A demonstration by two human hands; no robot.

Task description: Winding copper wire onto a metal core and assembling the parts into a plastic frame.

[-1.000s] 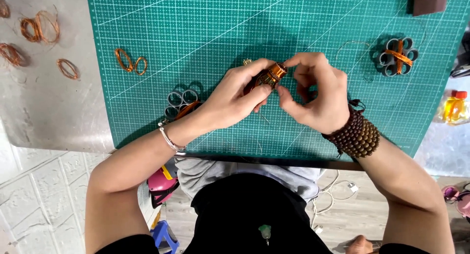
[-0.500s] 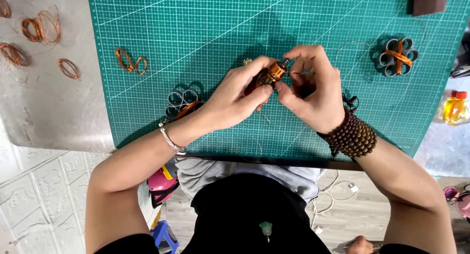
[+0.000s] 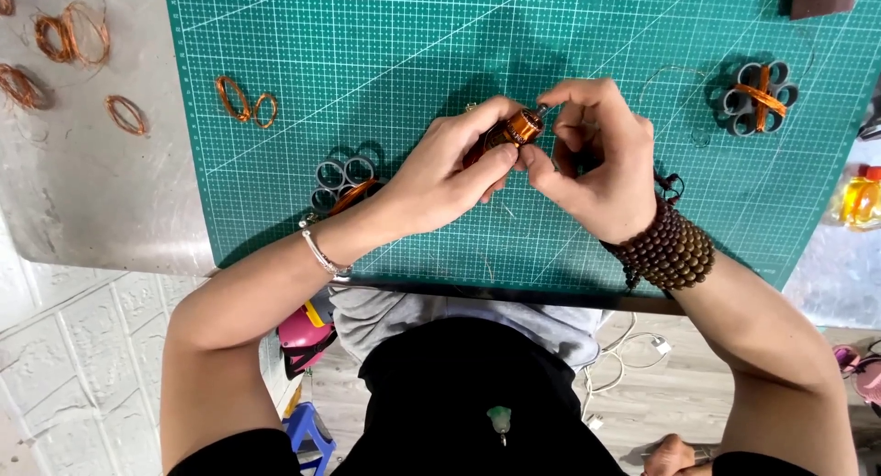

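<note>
Over the green mat point(image 3: 385, 44), the left hand point(image 3: 450, 178) stays clamped on the copper coil point(image 3: 509, 132) while the right hand point(image 3: 592, 159) has slid its pinching fingertips up to the coil's end, suggesting the winding continues.

Grey metal table point(image 3: 101, 201), green cutting mat point(image 3: 385, 63) on top. Loose copper wire coils point(image 3: 69, 35) at 10 o'clock, straight on the metal.
</note>
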